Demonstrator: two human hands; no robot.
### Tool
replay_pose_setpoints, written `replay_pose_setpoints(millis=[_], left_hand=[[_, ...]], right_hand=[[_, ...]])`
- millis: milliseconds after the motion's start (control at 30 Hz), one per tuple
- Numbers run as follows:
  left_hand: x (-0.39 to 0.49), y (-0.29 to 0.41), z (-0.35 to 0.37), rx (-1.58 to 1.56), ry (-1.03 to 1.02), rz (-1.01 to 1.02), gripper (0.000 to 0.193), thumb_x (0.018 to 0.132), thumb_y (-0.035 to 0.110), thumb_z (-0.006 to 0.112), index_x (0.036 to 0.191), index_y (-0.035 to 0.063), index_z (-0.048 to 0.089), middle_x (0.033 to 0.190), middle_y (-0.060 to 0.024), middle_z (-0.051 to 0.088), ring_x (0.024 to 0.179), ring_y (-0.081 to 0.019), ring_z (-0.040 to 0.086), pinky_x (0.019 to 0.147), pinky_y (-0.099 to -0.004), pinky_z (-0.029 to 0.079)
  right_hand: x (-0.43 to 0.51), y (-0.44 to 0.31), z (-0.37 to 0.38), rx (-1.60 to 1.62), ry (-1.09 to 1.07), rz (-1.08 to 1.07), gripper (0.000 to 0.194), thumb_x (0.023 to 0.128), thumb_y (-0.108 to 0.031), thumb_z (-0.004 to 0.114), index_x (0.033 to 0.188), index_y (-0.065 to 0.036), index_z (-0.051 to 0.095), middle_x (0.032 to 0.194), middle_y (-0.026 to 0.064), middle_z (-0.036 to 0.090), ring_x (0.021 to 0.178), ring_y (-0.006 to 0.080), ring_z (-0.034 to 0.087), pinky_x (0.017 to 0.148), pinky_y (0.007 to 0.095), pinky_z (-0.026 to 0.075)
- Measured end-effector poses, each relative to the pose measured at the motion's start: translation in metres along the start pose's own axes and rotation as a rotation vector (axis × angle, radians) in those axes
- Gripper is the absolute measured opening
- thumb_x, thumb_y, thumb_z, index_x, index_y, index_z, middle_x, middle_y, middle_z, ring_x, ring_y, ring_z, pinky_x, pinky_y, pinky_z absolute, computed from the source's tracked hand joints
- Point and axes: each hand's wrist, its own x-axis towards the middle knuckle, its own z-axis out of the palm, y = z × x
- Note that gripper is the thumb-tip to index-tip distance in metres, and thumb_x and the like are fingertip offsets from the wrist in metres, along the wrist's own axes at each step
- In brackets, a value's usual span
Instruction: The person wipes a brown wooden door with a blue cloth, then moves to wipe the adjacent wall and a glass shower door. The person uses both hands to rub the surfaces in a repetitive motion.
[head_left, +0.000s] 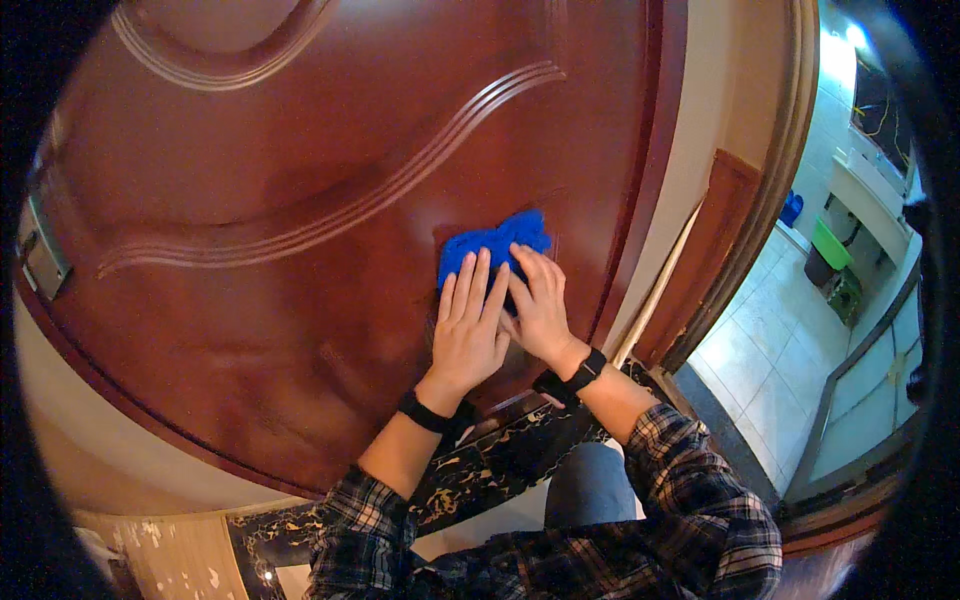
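Observation:
A blue cloth (472, 244) lies bunched against a reddish-brown panelled wooden door (300, 150). My left hand (472, 322) presses it flat to the door, fingers stretched upward over its lower part. Beside it, my right hand (541, 300) holds the cloth's right side with bent fingers. The two hands touch or nearly touch near the thumbs. The palms and the cloth under them are hidden. Each wrist wears a black band, the left band (427, 412) and the right band (589, 369). Curved moulding (337, 225) crosses the door above the cloth.
A metal door lock plate (43, 255) is at the far left. On the right, a doorway opens to a tiled floor (757, 352) with a green basin (831, 244) under a white sink (870, 195). A black, gold-veined floor strip (480, 472) runs below the door.

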Motion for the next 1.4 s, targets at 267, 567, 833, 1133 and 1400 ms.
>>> replay_pose_setpoints(millis=[267,567,833,1133,1400], left_hand=[[-0.01,0.008,0.043,-0.015,-0.086,0.073,0.068,0.078,0.016,0.061,0.142,0.0037,0.041,0.151,-0.0203,0.033,0.14,-0.0378,0.029,0.115,-0.0519,0.02],[-0.054,0.014,0.082,-0.046,-0.33,0.121,0.071,0.079,0.016,0.059,0.144,-0.0006,0.036,0.153,-0.0172,0.031,0.142,-0.0313,0.027,0.117,-0.047,0.017],[0.048,0.026,0.033,-0.18,0.026,0.103,0.066,0.081,0.005,0.054,0.143,-0.0042,0.032,0.148,-0.0254,0.032,0.14,-0.0364,0.029,0.117,-0.051,0.017],[0.024,0.024,-0.005,-0.065,0.068,0.043,0.063,0.086,0.015,0.057,0.143,-0.0013,0.035,0.152,-0.026,0.025,0.142,-0.044,0.019,0.115,-0.0566,0.013],[0.041,0.013,-0.025,-0.009,0.138,0.045,0.069,0.086,0.021,0.063,0.145,0.0018,0.033,0.153,-0.0243,0.024,0.143,-0.0438,0.019,0.114,-0.0567,0.011]], right_hand=[[-0.051,0.02,0.009,0.011,-0.056,0.123,0.062,0.076,-0.01,0.069,0.132,0.0,0.045,0.148,0.0238,0.031,0.136,0.0425,0.031,0.109,0.055,0.027],[-0.131,0.015,0.014,0.089,-0.235,0.244,0.062,0.075,-0.013,0.07,0.129,0.005,0.046,0.142,0.0262,0.035,0.129,0.0449,0.037,0.107,0.0533,0.031],[-0.005,0.043,-0.015,0.036,0.089,0.252,0.08,0.077,-0.019,0.072,0.145,-0.005,0.032,0.154,0.0255,0.018,0.141,0.0451,0.02,0.112,0.0542,0.021],[-0.003,-0.006,0.026,0.353,-0.12,0.001,0.057,0.093,-0.027,0.049,0.144,-0.006,0.037,0.153,0.0202,0.026,0.143,0.0384,0.021,0.116,0.0555,0.013],[0.082,0.027,-0.008,-0.077,0.267,0.067,0.074,0.085,-0.035,0.066,0.146,-0.007,0.036,0.153,0.0273,0.021,0.141,0.0442,0.02,0.113,0.058,0.015]])
